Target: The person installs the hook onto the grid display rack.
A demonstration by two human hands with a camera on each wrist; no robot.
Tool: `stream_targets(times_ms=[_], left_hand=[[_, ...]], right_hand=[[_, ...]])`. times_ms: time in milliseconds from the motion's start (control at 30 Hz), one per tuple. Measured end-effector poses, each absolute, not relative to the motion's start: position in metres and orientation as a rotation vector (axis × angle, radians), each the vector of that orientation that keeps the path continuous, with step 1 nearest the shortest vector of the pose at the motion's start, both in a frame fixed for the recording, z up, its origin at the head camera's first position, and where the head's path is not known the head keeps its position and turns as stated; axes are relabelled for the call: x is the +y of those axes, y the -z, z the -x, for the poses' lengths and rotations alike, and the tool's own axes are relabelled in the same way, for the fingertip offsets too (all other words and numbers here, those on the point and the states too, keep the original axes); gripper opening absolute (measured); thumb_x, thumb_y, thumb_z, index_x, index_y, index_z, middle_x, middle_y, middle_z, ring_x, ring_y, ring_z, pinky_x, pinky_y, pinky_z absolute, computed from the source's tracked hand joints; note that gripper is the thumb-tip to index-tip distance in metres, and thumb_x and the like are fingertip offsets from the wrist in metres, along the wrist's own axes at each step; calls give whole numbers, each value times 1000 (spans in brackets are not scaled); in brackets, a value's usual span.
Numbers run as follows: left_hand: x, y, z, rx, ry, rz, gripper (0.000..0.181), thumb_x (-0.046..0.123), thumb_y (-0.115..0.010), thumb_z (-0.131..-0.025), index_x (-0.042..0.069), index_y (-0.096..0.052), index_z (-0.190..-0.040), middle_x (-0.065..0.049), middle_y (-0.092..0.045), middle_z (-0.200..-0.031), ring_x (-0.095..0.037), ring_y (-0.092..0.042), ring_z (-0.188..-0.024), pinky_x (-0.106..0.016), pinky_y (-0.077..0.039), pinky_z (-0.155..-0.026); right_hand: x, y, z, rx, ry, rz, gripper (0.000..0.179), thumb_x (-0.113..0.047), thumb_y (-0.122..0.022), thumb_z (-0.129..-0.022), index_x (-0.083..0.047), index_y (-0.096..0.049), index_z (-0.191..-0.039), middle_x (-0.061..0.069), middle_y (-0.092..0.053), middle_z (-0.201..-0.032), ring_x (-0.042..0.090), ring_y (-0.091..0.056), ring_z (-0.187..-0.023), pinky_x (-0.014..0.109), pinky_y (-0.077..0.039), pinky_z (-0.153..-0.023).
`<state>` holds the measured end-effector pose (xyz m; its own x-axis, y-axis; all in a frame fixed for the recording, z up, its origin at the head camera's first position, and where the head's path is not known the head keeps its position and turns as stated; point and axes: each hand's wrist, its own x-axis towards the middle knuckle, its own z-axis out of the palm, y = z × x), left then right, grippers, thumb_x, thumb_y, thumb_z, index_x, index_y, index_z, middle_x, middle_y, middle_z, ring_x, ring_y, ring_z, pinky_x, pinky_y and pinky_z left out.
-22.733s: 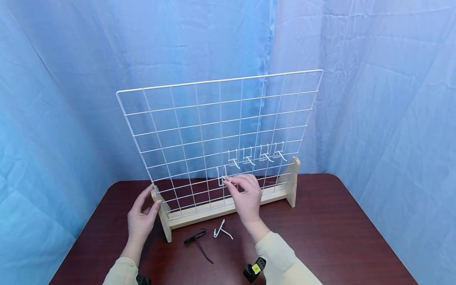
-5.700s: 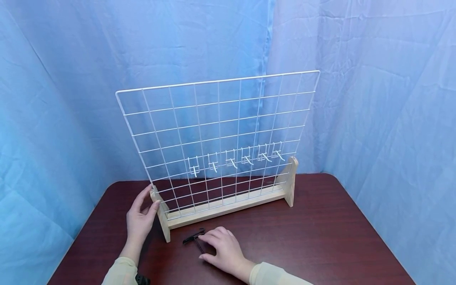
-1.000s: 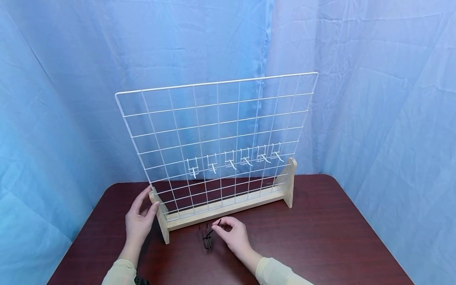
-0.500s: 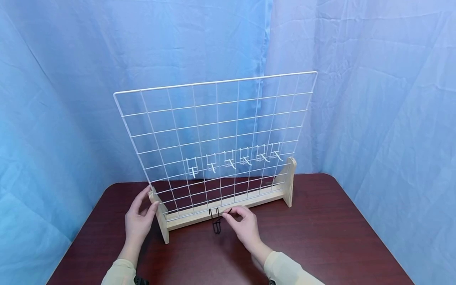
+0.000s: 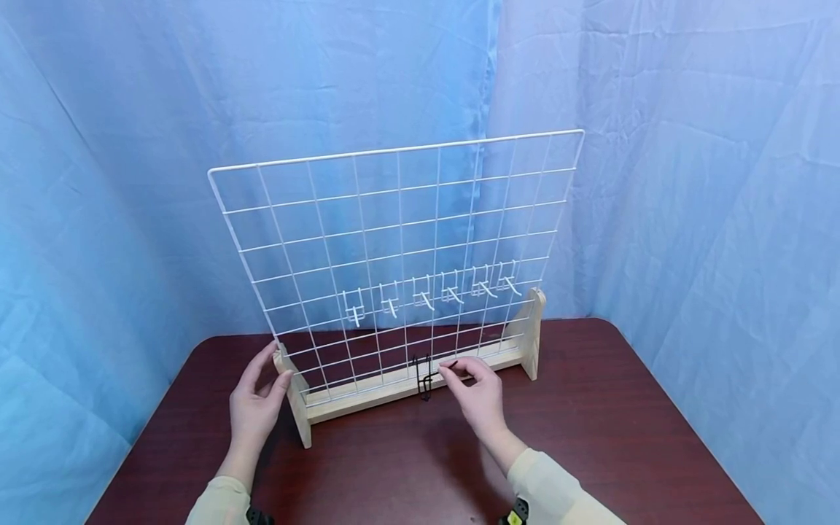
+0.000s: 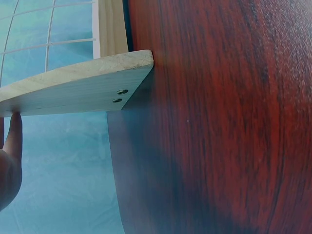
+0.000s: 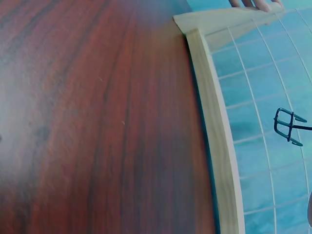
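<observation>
My right hand (image 5: pixel 477 394) pinches the prong of a black wire display hook (image 5: pixel 424 380). The hook is raised off the table and overlaps the lower part of the white wire grid panel (image 5: pixel 394 151), its two bent tips up; the right wrist view also shows the black hook (image 7: pixel 284 125) against the grid. My left hand (image 5: pixel 254 412) holds the left wooden upright (image 5: pixel 295 401) of the stand, fingers near its top and thumb on the front edge. Several white hooks hang in a row on one grid wire, the leftmost white hook (image 5: pixel 356 314) left of the middle.
The right wooden upright (image 5: pixel 537 335) and the wooden base bar (image 5: pixel 367 402) support the panel on a dark red table (image 5: pixel 630 437). Blue curtains (image 5: pixel 131 182) hang close behind and at both sides. Screw heads (image 6: pixel 122 91) show on the left upright.
Two more white hooks hang on the grid. My right hand has picked the black hook off the table and brought it up and right to the panel. My left hand stays put.
</observation>
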<state>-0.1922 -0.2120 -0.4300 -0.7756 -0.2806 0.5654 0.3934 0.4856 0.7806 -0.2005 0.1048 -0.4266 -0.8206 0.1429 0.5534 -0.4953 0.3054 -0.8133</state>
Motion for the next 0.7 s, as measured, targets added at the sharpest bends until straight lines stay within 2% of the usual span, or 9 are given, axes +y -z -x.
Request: stream_targets(times_ms=[67,300,533,700], left_hand=[[-212,429,192,-2078,1327,90,54,-15,-70,-83,-5,-56,-134,-25,-61,-125,13,-49,-107,-6,-44,-82],[-212,428,192,-2085,1334,78,54,-14,-70,-83,-5,-56,-134,-25,-61,-125,14,-49,-106,-6,-44,-81],[-211,428,191,-2088,1334,72,54,-14,-71,-83,-5,-56,-134,-25,-61,-126,13,-49,-106,-6,-44,-81],[-211,428,191,-2089,1331,71,54,-15,-71,-83,-5,-56,-134,-25,-61,-125,14,-49,-106,-6,-44,-81]], right_hand=[[109,425,202,-2023,-1534,-310,4,6,-76,-81,3,-73,-83,13,-71,-84,18,-61,-76,28,-53,-65],[121,419,208,-1966,-1452,-286,8,10,-77,-78,5,-74,-83,16,-71,-83,17,-61,-76,41,-52,-65],[136,415,212,-1915,-1432,-288,9,12,-75,-79,6,-74,-86,18,-71,-84,17,-60,-77,25,-49,-66],[145,413,215,-1885,-1404,-291,9,13,-76,-78,8,-73,-85,21,-71,-85,17,-59,-79,24,-48,-69]])
